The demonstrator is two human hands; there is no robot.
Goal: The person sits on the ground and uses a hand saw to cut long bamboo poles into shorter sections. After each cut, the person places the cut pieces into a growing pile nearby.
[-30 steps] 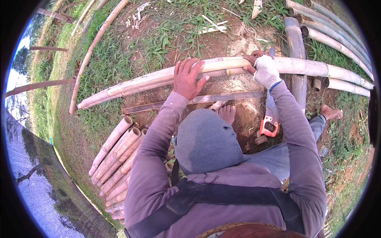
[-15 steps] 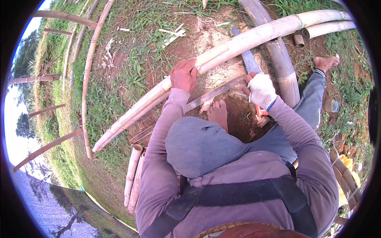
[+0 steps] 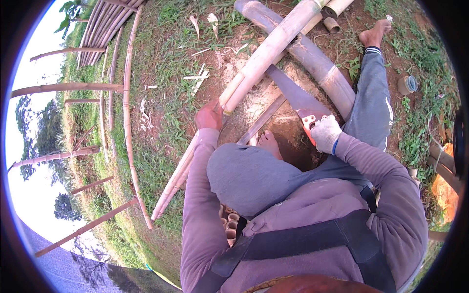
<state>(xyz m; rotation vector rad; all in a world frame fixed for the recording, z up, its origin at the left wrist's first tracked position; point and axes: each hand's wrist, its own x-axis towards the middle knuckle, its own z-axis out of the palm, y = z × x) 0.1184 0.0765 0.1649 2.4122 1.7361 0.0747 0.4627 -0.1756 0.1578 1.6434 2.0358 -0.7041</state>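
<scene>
My bare left hand (image 3: 210, 116) is closed around a long pale bamboo pole (image 3: 268, 56), which slants from the far right down toward the near left. The pole rests across a thick grey-brown bamboo log (image 3: 322, 71) on the ground. In a white knit glove, my right hand (image 3: 326, 133) grips the orange handle of a handsaw (image 3: 295, 93). Its broad blade points up and left, with the tip at the pole's near side; whether it touches the pole I cannot tell. A flat wooden strip (image 3: 261, 119) lies below the blade, beside my bare foot (image 3: 269, 142).
A bamboo rail frame (image 3: 128, 112) runs along the left. Cut bamboo tubes (image 3: 232, 227) stand beside my left arm. Another short tube (image 3: 331, 25) lies beyond the log. To the right of my outstretched leg (image 3: 373, 93) is a small jar (image 3: 407, 85). Shavings litter the grass.
My right hand has left the flat strip and taken the handsaw by its handle, lifting it off the ground. My left hand stays on the pole, which now slants more steeply in view.
</scene>
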